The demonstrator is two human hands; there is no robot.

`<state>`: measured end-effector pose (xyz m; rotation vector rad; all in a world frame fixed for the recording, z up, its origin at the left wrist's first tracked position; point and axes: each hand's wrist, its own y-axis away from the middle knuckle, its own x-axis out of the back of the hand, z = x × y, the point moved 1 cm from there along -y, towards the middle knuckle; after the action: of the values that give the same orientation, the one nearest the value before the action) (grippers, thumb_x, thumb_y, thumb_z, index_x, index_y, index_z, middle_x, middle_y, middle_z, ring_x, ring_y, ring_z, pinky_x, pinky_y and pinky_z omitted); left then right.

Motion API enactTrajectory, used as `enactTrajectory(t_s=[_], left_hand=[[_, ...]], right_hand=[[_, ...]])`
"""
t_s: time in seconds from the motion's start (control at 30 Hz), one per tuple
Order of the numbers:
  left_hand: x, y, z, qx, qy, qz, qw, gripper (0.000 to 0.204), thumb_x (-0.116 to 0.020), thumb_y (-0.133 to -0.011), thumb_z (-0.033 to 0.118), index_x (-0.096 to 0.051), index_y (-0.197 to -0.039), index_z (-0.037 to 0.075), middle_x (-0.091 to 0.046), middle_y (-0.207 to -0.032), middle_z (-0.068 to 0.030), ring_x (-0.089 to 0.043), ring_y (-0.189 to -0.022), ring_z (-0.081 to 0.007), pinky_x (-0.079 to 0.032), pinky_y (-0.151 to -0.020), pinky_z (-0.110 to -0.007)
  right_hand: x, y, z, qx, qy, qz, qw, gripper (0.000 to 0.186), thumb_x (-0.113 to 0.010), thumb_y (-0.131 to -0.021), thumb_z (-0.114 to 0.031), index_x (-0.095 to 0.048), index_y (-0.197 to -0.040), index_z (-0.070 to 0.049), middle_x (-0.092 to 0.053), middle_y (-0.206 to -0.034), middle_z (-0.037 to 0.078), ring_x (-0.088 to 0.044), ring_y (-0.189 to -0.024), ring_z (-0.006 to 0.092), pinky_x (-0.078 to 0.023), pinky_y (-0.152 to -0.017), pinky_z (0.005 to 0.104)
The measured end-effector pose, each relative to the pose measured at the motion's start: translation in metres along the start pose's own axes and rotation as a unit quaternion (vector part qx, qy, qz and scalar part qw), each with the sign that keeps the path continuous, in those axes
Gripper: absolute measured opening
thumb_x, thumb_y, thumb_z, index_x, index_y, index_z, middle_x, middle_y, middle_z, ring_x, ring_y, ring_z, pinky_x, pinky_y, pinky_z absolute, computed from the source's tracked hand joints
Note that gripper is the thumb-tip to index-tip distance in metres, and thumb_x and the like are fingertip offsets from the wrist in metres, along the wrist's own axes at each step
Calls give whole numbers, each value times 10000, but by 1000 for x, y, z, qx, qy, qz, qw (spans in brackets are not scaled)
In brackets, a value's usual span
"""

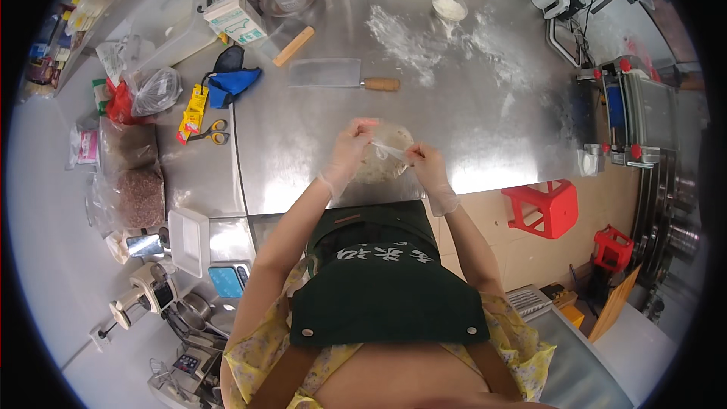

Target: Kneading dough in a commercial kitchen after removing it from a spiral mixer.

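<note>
At the table's near edge, both my hands wear thin clear gloves. My left hand (350, 150) is closed, its fingers pinching one side of a clear plastic bag (382, 165) with pale contents. From the other side, my right hand (430, 173) pinches a twisted end of the same bag. A whitish strip of plastic stretches between the two hands above the rounded bag. What exactly is inside cannot be made out. Beyond my hands lies a cleaver (327, 73) with a wooden handle, its blade flat on the steel table (303, 144).
White flour is scattered over the table's far part near a bowl of flour (450, 7). Scissors (216, 134), a blue cloth (233, 85) and a carton (235, 18) lie left. A roller machine (640, 113) stands right; a red stool (542, 209) is on the floor below.
</note>
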<state>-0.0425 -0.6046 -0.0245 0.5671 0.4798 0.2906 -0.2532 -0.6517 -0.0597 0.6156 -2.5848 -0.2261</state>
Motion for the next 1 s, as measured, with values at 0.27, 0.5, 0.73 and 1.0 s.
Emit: enactTrajectory(t_s=[0.27, 0.5, 0.73, 1.0], left_hand=[[-25, 33, 2, -372, -414, 47, 829, 280, -599, -870, -43, -584, -1120, 81, -614, -893, -100, -626, -774, -228, -516, -721, -320], [11, 132, -65, -320, -234, 408, 823, 214, -579, -900, -64, -606, -1099, 11, -654, -904, -69, -629, -821, -162, -511, -758, -280], [42, 169, -231, -182, -64, 521, 832, 221, -573, -911, -31, -633, -1117, 26, -645, -899, -71, -615, -819, -152, -507, -760, -279], [-18, 35, -347, -59, 305, 339, 888, 220, -644, -920, 222, -645, -1040, 38, -653, -851, -84, -622, -747, -188, -509, -686, -338]], right_hand=[[-11, -57, -70, 300, 208, -165, 916, 326, -680, -830, -164, -606, -1138, -88, -635, -1041, 162, -639, -906, 357, -510, -774, 455], [-14, -83, -88, 387, 311, -386, 778, 224, -709, -835, -242, -683, -975, -70, -667, -930, 174, -651, -839, 344, -499, -697, 439], [14, -62, -71, 225, 243, -399, 855, 307, -741, -847, -309, -669, -934, -23, -582, -659, 94, -559, -639, 163, -452, -626, 335], [150, 94, -112, -101, 160, -196, 962, 186, -703, -895, -143, -615, -1018, -35, -620, -802, 13, -586, -759, 101, -486, -685, 279]])
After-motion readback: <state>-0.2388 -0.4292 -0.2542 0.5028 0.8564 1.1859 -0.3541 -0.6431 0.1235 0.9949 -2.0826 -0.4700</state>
